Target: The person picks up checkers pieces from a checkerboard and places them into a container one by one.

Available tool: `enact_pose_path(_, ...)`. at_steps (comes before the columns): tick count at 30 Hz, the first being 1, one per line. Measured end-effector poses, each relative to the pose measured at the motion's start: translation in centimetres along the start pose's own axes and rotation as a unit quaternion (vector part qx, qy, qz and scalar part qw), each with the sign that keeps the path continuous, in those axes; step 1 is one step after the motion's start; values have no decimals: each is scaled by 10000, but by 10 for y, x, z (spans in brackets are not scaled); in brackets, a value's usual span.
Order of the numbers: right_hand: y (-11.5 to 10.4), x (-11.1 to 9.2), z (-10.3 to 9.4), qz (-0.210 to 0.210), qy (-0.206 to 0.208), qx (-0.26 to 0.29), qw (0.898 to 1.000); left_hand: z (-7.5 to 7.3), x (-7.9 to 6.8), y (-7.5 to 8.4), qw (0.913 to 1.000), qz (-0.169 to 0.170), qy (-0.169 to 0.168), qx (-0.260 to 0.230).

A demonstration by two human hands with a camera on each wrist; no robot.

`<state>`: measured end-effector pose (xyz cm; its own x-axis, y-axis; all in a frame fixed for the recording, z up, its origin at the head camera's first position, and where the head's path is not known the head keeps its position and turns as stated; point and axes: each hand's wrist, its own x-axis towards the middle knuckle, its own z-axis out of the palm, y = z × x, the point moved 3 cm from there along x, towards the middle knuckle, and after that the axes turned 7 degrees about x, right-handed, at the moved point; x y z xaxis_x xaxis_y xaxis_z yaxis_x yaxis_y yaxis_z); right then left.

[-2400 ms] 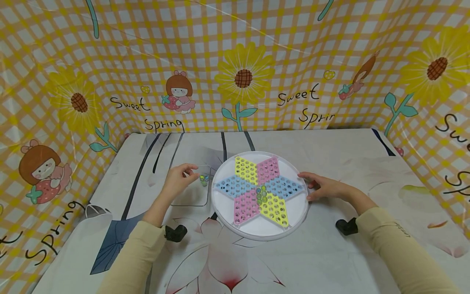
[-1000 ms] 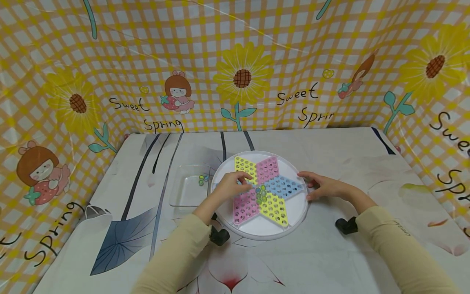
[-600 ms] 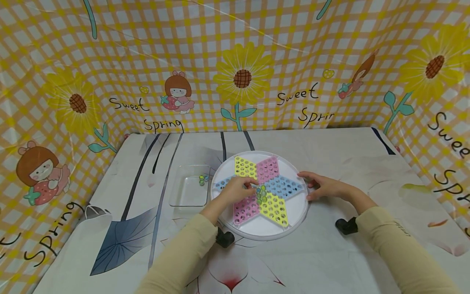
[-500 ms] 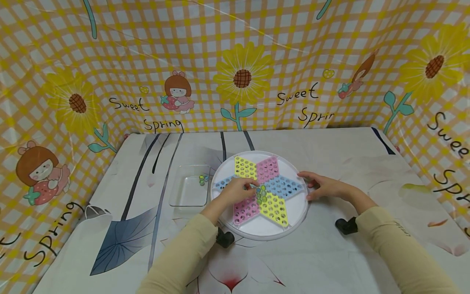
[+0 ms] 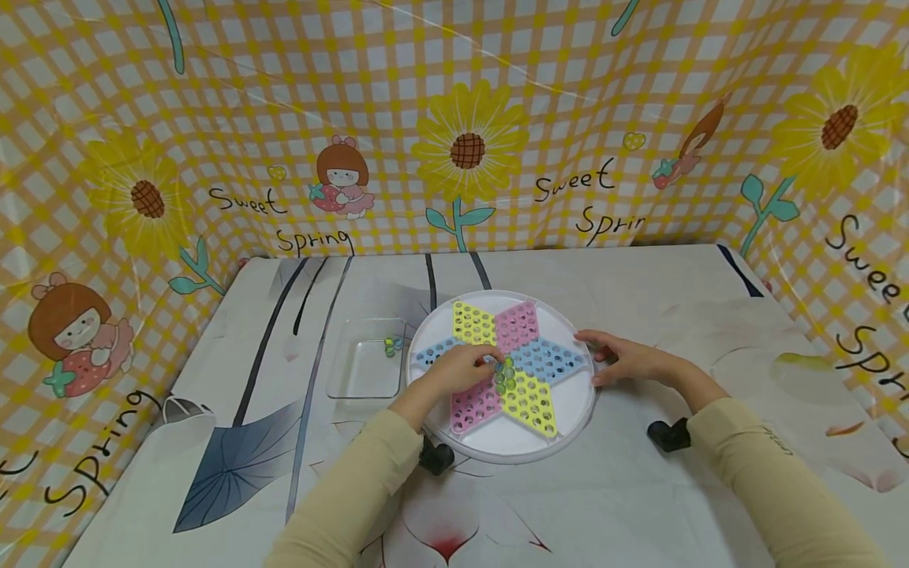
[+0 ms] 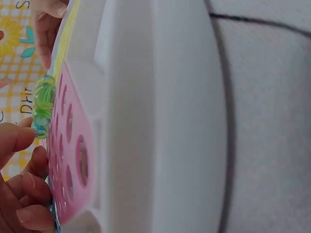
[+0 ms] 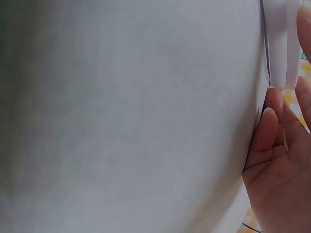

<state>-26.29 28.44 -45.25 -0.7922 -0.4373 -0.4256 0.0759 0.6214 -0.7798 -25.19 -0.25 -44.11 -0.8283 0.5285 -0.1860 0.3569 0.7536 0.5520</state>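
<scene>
A round white Chinese checkers board [image 5: 568,414] lies on the table, with a pink, yellow and blue star of holes. Several clear green-yellow marbles [image 5: 506,379] sit in a cluster near its centre. My left hand [image 5: 458,369] reaches over the board's left half. Its thumb and index fingertip pinch a bluish marble [image 6: 40,131] at the end of the cluster; the other fingers [image 6: 34,189] bend close over the pink holes. At the board's right rim, my right hand [image 5: 632,361] touches the edge with relaxed fingers and thumb, seen close beside the rim in the right wrist view [image 7: 277,170].
A clear rectangular box [image 5: 365,397] stands just left of the board, with several marbles [image 5: 392,346] at its right side. A printed white cloth [image 5: 625,505] covers the table. Behind rises a yellow checked curtain [image 5: 554,102] with sunflowers.
My left hand has moved right from above the clear box to the board's centre, then shifted slightly to the marble cluster. My right hand has stayed at the rim.
</scene>
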Motion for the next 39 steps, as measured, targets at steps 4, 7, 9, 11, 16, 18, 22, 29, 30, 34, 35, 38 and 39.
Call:
enact_pose_path(4, 0, 1, 0, 8, 18, 0, 10000, 1, 1, 0, 9999, 65, -3, 89)
enact_pose_path(7, 0, 0, 0, 55, 28, 11, 10000, 1, 2, 0, 9999, 58, -29, 136)
enact_pose_path(9, -1, 0, 1, 62, 23, 34, 10000, 1, 3, 0, 9998, 35, -56, 164)
enact_pose_path(11, -2, -1, 1, 56, 13, 67, 10000, 1, 3, 1, 9998, 18, -92, 163)
enact_pose_path(16, -3, -1, 1, 12, -10, 88, 10000, 1, 3, 0, 9998, 13, -124, 144)
enact_pose_path(18, -2, -1, 1, 51, -2, 82, 10000, 1, 2, -1, 9999, -21, -101, 97)
enact_pose_path(22, -3, -1, 1, 91, 6, 82, 9999, 0, 1, -2, 9999, -91, -12, -95)
enact_pose_path(29, -3, 0, 2, 17, -3, 98, 10000, -1, -3, -4, 9983, -278, 98, -506)
enact_pose_path(30, -3, 1, 2, 15, -2, 94, 10000, -1, -3, -4, 9980, -306, 107, -543)
enact_pose_path(34, -2, 0, 1, 21, -3, 93, 10000, -1, -3, -6, 9972, -371, 150, -627)
enact_pose_path(35, -2, 0, 1, 34, -6, 85, 10000, -1, -3, -7, 9972, -369, 162, -632)
enact_pose_path(38, -1, 1, 0, 62, 1, 86, 9999, -1, -3, -8, 9967, -376, 191, -700)
enact_pose_path(39, -1, 1, 0, 71, 3, 87, 9999, -1, -3, -8, 9965, -365, 202, -726)
